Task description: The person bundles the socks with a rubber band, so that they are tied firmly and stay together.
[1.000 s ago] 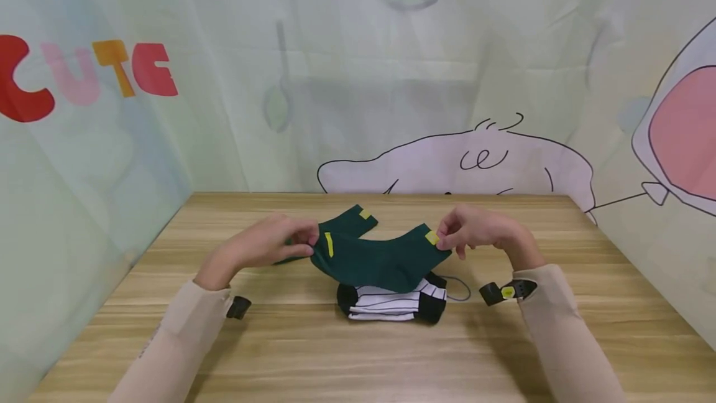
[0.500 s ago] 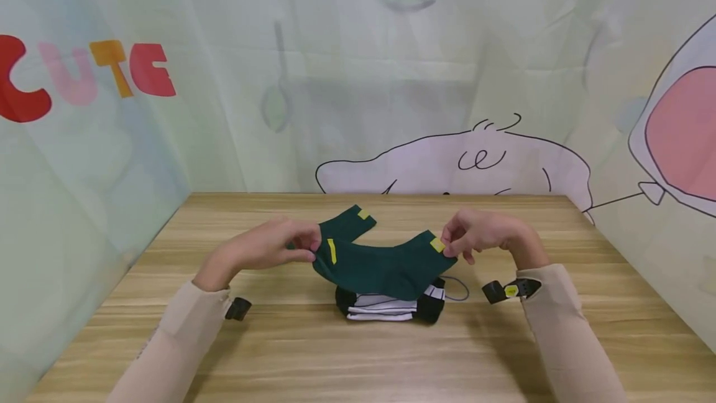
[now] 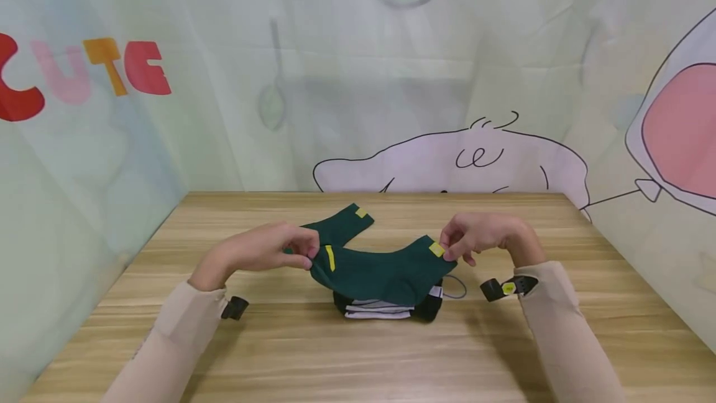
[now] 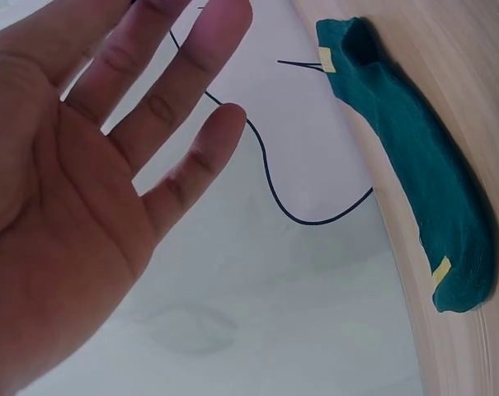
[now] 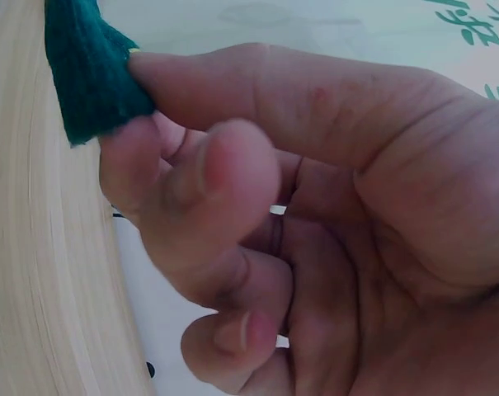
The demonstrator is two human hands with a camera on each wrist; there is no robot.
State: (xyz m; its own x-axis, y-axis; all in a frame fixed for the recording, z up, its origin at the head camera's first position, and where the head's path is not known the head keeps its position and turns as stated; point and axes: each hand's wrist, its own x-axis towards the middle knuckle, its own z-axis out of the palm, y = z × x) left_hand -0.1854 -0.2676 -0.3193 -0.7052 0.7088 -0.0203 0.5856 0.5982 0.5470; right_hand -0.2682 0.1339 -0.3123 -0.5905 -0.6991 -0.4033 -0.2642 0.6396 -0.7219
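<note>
A dark green sock (image 3: 375, 273) with yellow patches hangs stretched between both hands in the head view. My left hand (image 3: 268, 246) pinches its toe end with thumb and forefinger. At the cuff, beside a yellow patch, the thumb and forefinger of my right hand (image 3: 483, 238) pinch the cloth; the right wrist view shows this green cuff (image 5: 92, 78) up close. A second green sock (image 4: 430, 173) lies flat on the table behind the left hand. Below the held sock, a folded black-and-white striped pair of socks (image 3: 379, 313) is partly hidden.
The wooden table (image 3: 358, 365) runs back to a printed cloth backdrop (image 3: 363, 111), with cloth on both sides. A thin grey loop (image 3: 465, 290) sticks out from the right of the striped pair. Black cameras (image 3: 235, 308) sit on the wrists.
Both hands have lowered the held green sock slightly towards the front, so it covers more of the striped pair. The grips look the same, and the second green sock stays put.
</note>
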